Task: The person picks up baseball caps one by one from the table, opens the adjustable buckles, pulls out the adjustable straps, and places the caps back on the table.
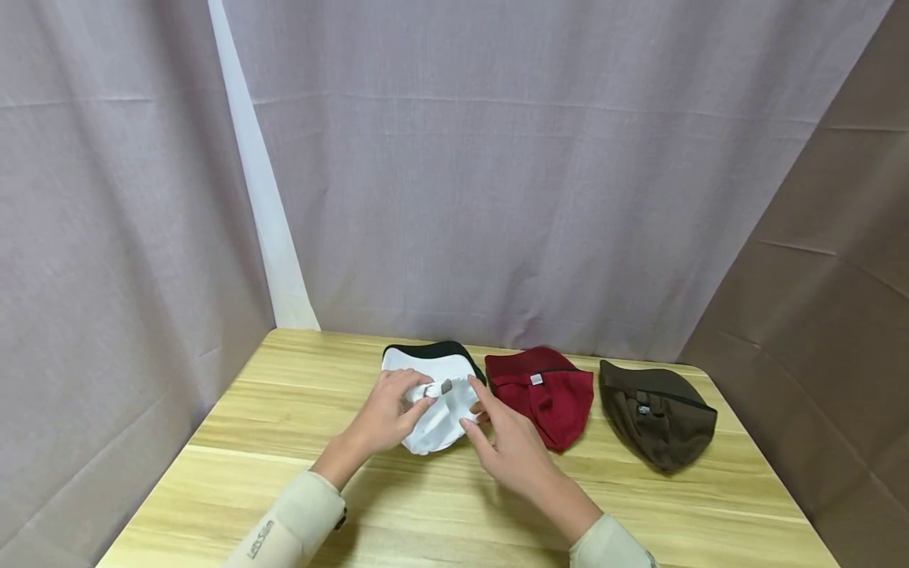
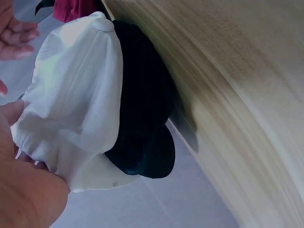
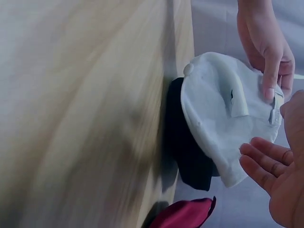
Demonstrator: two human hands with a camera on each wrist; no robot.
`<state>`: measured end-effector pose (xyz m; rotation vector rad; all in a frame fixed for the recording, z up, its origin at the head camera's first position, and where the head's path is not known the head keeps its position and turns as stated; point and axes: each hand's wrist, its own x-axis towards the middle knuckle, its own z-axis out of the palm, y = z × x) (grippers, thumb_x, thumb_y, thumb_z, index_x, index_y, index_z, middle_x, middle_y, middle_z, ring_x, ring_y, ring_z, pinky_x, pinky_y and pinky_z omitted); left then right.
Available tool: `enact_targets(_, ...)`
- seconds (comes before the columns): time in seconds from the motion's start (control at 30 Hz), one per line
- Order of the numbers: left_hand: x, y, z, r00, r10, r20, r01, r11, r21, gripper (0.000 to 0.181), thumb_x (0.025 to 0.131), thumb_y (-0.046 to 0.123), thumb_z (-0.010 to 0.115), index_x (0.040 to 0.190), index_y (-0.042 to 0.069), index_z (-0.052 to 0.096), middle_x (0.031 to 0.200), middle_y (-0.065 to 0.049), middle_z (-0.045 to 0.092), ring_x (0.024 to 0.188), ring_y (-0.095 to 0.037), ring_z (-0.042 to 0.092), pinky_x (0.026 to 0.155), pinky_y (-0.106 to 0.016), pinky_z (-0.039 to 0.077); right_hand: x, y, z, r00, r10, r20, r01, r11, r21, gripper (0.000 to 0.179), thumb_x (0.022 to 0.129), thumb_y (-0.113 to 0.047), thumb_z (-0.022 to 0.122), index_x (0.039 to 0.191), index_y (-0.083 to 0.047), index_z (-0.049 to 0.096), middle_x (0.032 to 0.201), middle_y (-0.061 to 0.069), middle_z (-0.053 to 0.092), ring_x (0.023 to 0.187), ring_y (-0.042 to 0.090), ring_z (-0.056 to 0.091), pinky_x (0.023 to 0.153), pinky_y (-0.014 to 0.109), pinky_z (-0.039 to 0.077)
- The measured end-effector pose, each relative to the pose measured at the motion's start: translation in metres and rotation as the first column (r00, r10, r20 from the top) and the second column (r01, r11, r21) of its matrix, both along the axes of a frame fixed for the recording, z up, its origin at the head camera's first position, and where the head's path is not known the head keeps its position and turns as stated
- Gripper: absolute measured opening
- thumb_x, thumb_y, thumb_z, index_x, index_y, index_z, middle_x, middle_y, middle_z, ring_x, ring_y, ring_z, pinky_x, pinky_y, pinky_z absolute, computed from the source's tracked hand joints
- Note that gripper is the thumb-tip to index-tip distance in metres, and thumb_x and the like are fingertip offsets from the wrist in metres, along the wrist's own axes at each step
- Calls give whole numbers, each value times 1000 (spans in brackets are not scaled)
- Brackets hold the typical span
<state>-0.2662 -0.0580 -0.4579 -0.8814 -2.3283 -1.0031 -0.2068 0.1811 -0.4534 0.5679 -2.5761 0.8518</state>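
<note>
A white baseball cap (image 1: 443,422) is held over a black cap (image 1: 442,349), its back strap and grey metal buckle (image 1: 446,386) facing up. My left hand (image 1: 383,406) pinches the white cap's edge beside the strap; in the right wrist view its thumb lies over the fabric. My right hand (image 1: 507,442) is at the white cap's right side, with fingers spread and loosely bent. Its index fingertip reaches the rim in the head view; whether it presses there I cannot tell. In the left wrist view the black cap (image 2: 142,85) sits right behind the white crown.
A dark red cap (image 1: 571,394) lies just right of the white one, and a dark brown cap (image 1: 663,430) lies farther right. All are on a wooden table (image 1: 284,442). Grey curtains (image 1: 497,197) hang behind and at the left; a brown one (image 1: 838,331) hangs at the right.
</note>
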Motion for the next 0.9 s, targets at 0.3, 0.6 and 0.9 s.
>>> enact_targets(0.3,-1,1,-1,999,-10,48,10,1000,-12,16,95,14,79,110,14,77,110,-1,82,101,-17,74,93,-37,47,-15,-11,5,998,52,35,-53,998,29,63,104,-30,70,163,-24,46,117,1,76,99,18,75,81,29,61)
enact_targets(0.6,2,-2,-1,998,-62,2,62,998,-31,24,93,10,80,116,13,80,103,0,82,95,-17,74,90,-36,47,-24,-20,4,998,47,48,-52,993,107,52,104,-32,70,152,-16,58,117,-1,78,97,16,75,81,35,61)
enact_targets(0.9,3,-2,-2,998,-71,3,71,996,-50,23,94,12,79,117,15,80,98,3,80,89,-10,71,87,-35,48,-26,-24,6,999,43,-23,-40,992,118,23,103,-28,72,124,-20,68,99,-5,78,84,12,74,71,27,58)
